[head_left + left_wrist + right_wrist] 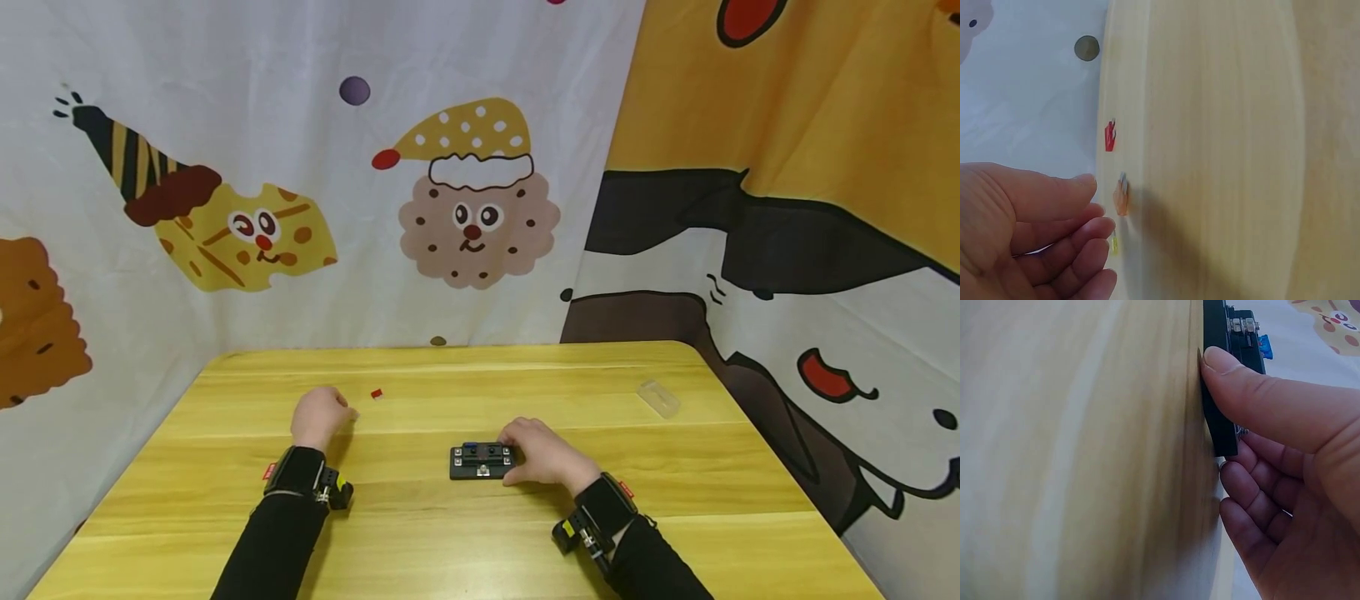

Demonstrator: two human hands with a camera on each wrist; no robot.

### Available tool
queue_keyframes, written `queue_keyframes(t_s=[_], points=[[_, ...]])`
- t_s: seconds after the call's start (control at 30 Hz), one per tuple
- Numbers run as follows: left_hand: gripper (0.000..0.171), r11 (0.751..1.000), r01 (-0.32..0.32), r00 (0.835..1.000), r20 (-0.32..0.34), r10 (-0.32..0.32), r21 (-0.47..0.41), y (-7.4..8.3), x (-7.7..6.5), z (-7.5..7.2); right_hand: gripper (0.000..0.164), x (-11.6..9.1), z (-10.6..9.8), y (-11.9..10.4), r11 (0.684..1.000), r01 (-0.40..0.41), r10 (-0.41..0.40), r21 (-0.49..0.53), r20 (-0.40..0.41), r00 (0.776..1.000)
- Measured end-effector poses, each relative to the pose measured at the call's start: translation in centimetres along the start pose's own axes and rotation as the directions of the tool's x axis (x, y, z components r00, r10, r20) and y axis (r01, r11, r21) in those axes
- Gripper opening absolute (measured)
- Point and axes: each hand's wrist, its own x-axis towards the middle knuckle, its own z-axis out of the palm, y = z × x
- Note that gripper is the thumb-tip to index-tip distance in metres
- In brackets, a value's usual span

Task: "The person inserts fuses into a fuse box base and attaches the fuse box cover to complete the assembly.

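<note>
My right hand (543, 454) grips the right end of a black fuse block (482, 472), thumb (1235, 375) along the near side and fingers at the far side. Metal studs and nuts (1242, 325) sit on the block, and a blue blade fuse (1265, 347) sticks out of it. Over at the left, my left hand (321, 417) hovers low with loosely bent fingers and nothing between them. Just past its fingertips in the left wrist view are a red blade fuse (1110, 136), an orange blade fuse (1121, 199) and a small yellow piece (1115, 244), partly hidden by the fingers.
A clear plastic case (658, 399) lies at the back right of the wooden table (420, 542). Behind the table's far edge hangs a printed curtain (300, 317). Each wrist wears a strapped-on camera (335, 490).
</note>
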Motion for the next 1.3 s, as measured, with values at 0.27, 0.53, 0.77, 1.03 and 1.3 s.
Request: queue_keyframes(t_s=[0.27,0.53,0.77,1.03,1.3], points=[[0.016,0.999,0.04,0.999,0.006,-0.04,0.013,-0.3,0.5,0.8,0.047,0.0,0.1,0.0,1.0,0.003,-0.003,0.0,-0.003,1.0],[0.013,0.999,0.037,0.999,-0.005,-0.037,0.032,-0.5,0.8,1.4,0.048,0.0,0.2,0.2,0.999,0.023,-0.023,-0.023,-0.013,1.0],[0.013,0.997,0.034,0.999,-0.001,-0.034,0.063,-0.6,0.9,1.7,0.047,0.0,0.2,0.2,0.999,0.022,-0.022,-0.023,-0.01,1.0],[0.012,0.996,0.037,0.999,0.011,-0.038,0.085,-0.3,1.0,1.5,0.047,0.0,0.2,0.2,1.0,0.012,-0.012,-0.023,-0.012,1.0],[0.014,0.985,0.086,0.994,0.05,-0.095,0.148,0.2,1.2,1.6,0.048,-0.1,0.1,0.2,1.0,0.004,-0.004,-0.012,-0.009,1.0]])
